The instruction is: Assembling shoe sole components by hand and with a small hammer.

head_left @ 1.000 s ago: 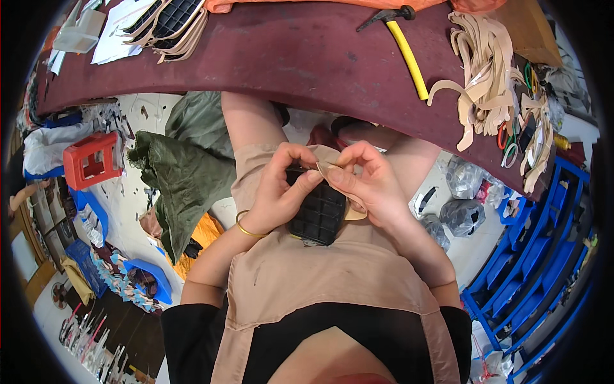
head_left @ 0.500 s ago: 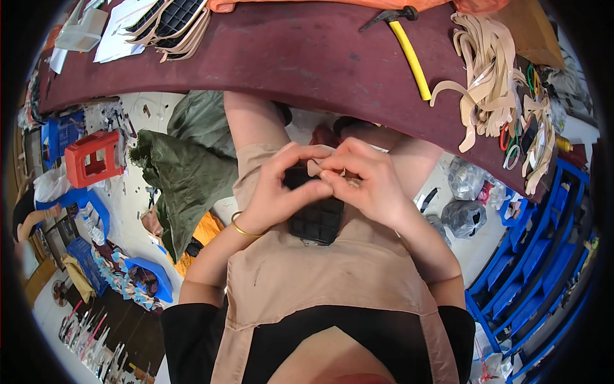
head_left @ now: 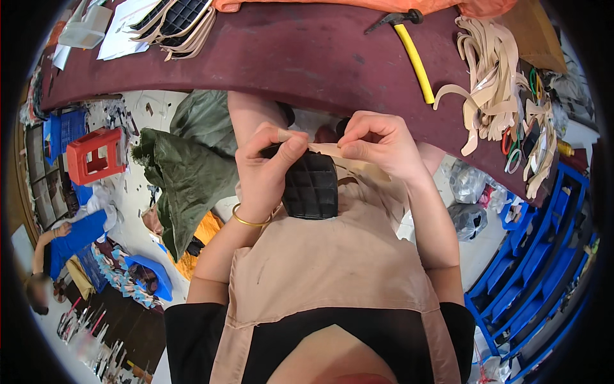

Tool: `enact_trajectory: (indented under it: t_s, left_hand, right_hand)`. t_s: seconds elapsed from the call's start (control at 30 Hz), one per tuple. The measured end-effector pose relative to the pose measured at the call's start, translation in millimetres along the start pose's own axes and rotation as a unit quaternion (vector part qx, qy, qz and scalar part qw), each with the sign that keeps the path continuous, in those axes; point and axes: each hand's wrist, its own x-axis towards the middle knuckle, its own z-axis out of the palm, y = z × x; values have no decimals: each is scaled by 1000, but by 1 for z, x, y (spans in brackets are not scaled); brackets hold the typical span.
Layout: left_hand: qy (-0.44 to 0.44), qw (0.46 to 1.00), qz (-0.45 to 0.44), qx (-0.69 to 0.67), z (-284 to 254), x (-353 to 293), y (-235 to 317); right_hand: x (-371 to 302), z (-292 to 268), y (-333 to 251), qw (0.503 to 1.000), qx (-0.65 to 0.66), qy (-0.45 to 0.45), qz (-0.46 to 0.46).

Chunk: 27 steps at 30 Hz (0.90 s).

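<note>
A black shoe sole (head_left: 311, 189) with a grid of ridges stands against my lap, over the beige apron (head_left: 332, 262). My left hand (head_left: 263, 168) is closed at the sole's upper left edge, thumb and forefinger pinching a beige strip (head_left: 324, 149) there. To the right, my right hand (head_left: 382, 146) pinches the same strip between thumb and fingertips, a little past the sole's top corner. Between the two hands the strip runs along the sole's upper edge. My left fingers hide part of that edge.
Ahead is a dark red table (head_left: 275, 57) with a yellow-handled hammer (head_left: 414, 61), a bundle of beige strips (head_left: 492, 83) and stacked strip-edged soles (head_left: 185, 25). A red stool (head_left: 96, 157) and green cloth (head_left: 182, 185) are left, blue racks (head_left: 531, 256) right. Another person (head_left: 48, 256) is far left.
My hands have moved apart, the right one up and to the right, drawing the strip out between them. More of the sole shows. The person at far left has shifted.
</note>
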Motion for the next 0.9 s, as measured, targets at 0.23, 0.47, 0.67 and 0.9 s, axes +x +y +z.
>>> enact_trajectory:
  t_s: [0.23,0.47,0.67,0.9]
  left_hand:
    - [47,997,45,29,1,8,1]
    - [69,995,54,47,3,24,-5]
    - [72,967,169,178,8,27,10]
    - [20,981,164,102,9,33,2]
  right_hand:
    - [-8,16,11,996,40,77,32]
    - [-13,28,24,979,117,157,56]
    - [-15,46,-3,972,74,184,125]
    - [1,19,-19,947,-318,4,-40]
